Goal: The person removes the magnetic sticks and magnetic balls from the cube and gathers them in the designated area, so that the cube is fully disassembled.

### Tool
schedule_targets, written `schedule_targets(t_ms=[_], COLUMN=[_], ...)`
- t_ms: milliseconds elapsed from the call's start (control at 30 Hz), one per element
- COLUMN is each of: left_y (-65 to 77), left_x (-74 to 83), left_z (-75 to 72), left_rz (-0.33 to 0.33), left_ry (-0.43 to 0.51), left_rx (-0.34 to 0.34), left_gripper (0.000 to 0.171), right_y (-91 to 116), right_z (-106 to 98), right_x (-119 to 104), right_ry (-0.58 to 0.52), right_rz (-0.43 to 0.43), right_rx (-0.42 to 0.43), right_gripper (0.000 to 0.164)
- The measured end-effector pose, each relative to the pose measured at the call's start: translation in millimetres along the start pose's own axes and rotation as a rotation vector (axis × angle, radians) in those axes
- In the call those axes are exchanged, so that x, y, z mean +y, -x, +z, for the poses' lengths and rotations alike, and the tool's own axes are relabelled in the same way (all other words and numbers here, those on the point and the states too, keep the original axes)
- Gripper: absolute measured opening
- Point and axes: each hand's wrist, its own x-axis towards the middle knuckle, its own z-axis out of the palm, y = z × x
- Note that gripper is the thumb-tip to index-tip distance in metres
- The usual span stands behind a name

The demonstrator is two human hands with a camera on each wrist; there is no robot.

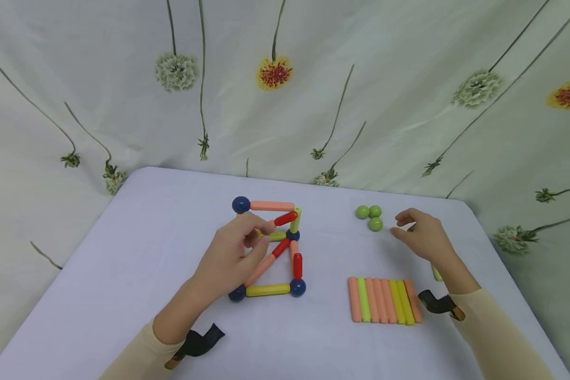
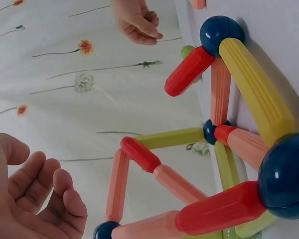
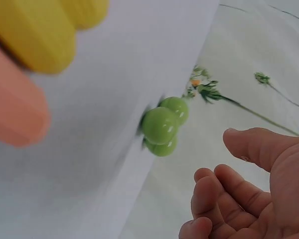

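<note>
Right hand [image 1: 420, 232], relaxed and empty; I see three green balls [image 1: 374, 215] just left of its fingertips, near the far edge of the bench [image 1: 323, 227], farther from the empty left hand [image 1: 234, 253].

Soft light, glints on green balls [image 3: 159, 125], nearest sticks [image 3: 40, 40] in right wrist view out of focus

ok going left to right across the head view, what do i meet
Left hand → front right blue ball → green balls → right hand. Left out: the stick row, whose width overlaps both the green balls and the right hand.
</note>
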Motion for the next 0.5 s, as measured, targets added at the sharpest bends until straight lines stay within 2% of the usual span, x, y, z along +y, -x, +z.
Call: schedule_targets(t_ms=[200,333,400,500], left_y=[-3.7,-4.3,-2.5,3.5], left_x=[-11.9,-19.2,-20.2,-17.6], left_z=[-9.8,-14.0,-13.2,-6.1], left_rz=[-0.005,-0.033,-0.054,-0.077], left_ry=[0.012,-0.006,-0.015,-0.010], left_rx=[0.157,0.264,0.277,0.217], left_gripper=[0.018,0.018,0.018,0.018], right_y=[19.9,30.3,36.0,44.2], right_z=[3.5,11.9,17.8,27.9], right_x=[-21.0,-39.8,-49.5,-66.2], right_ry=[-0.052,-0.082,-0.099,-0.142], right_rz=[-0.021,-0.072,-0.101,-0.151], right_rx=[0.037,0.027,0.007,-0.034], right_gripper=[0.035,0.033,0.032,0.029])
